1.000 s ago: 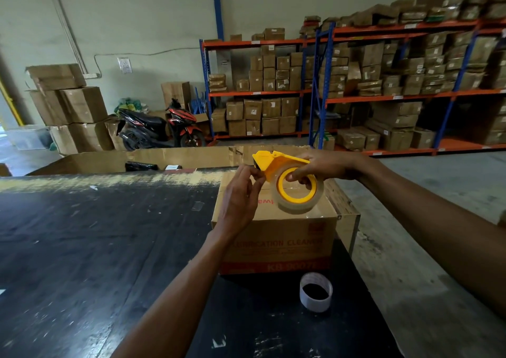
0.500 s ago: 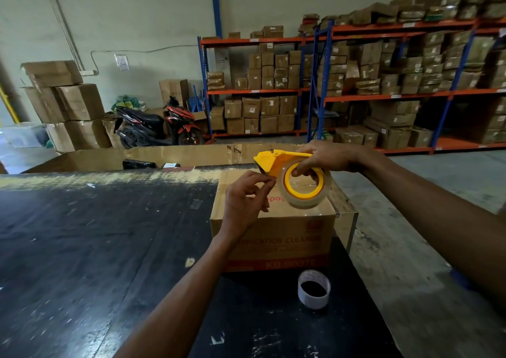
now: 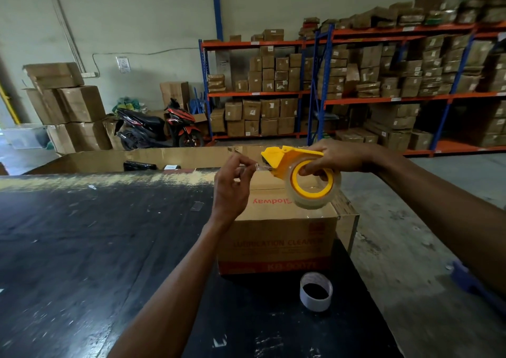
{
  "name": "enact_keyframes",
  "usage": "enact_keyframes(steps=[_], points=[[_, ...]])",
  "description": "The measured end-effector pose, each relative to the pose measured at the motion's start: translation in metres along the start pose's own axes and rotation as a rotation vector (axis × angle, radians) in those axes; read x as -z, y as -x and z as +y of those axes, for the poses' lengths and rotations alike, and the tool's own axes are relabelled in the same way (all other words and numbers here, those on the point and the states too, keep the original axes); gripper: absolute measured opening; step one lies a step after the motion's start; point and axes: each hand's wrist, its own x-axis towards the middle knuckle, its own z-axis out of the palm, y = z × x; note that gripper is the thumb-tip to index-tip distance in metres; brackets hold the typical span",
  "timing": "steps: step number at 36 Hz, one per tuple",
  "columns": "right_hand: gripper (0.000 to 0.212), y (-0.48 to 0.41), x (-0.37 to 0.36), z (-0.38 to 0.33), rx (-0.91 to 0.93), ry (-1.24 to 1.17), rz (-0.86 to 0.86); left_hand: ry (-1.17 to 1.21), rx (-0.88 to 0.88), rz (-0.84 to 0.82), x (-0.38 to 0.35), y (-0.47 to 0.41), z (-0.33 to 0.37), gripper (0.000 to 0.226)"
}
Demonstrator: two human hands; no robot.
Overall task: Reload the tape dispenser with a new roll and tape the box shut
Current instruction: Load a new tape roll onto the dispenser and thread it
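My right hand (image 3: pixel 338 157) holds a yellow tape dispenser (image 3: pixel 284 159) in the air above a brown cardboard box (image 3: pixel 276 229), fingers through the core of the clear tape roll (image 3: pixel 315 193) mounted on it. Left of the dispenser's front end, my left hand (image 3: pixel 232 185) pinches the free end of the clear tape (image 3: pixel 260 168), drawn out a short way. The box stands on the black table (image 3: pixel 95 248) with its top flaps down. A white empty tape core (image 3: pixel 315 292) stands upright on the table in front of the box.
A large open cardboard box (image 3: pixel 115 160) lies beyond the table's far edge. Stacked cartons (image 3: pixel 68 105) and a parked scooter (image 3: pixel 158 127) are at the back left. Blue and orange shelves (image 3: pixel 356 83) full of boxes line the back right. Concrete floor (image 3: pixel 405 248) lies right of the table.
My left hand has moved left and up from the dispenser's front, drawing out a short strip of clear tape. The right hand has lifted the dispenser slightly.
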Motion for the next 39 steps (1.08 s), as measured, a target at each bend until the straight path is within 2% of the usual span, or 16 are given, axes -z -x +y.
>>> enact_keyframes(steps=[3,6,10,12,16,19,23,26,31,39], points=[[0.027,0.001,0.0,-0.003,0.0,0.121,0.035,0.058,0.095,-0.115,0.002,0.0,0.002,0.006],[0.03,0.005,0.0,-0.009,0.03,0.181,0.08,0.217,0.263,-0.207,0.002,-0.004,0.002,0.012],[0.06,0.014,0.0,-0.014,0.02,0.301,0.136,0.485,0.541,-0.329,0.002,-0.009,0.008,0.017],[0.068,0.016,-0.003,-0.012,0.02,0.364,0.162,0.592,0.647,-0.338,0.0,-0.011,0.01,0.016],[0.068,0.021,-0.008,-0.01,0.028,0.51,0.231,0.761,0.83,-0.312,-0.008,-0.018,0.011,0.019],[0.068,0.026,-0.012,-0.011,0.032,0.635,0.296,0.808,0.985,-0.304,-0.016,-0.03,0.012,0.02],[0.072,0.029,-0.019,-0.003,0.064,0.821,0.453,0.791,1.134,-0.373,-0.026,-0.051,0.007,0.018],[0.076,0.031,-0.022,0.007,0.076,0.891,0.554,0.8,1.206,-0.39,-0.035,-0.063,0.002,0.033],[0.076,0.039,-0.025,0.016,0.038,0.935,0.645,0.833,1.281,-0.505,-0.052,-0.08,-0.003,0.022],[0.084,0.041,-0.02,0.028,-0.014,1.018,0.749,0.673,1.291,-0.725,-0.08,-0.112,-0.012,0.038]])
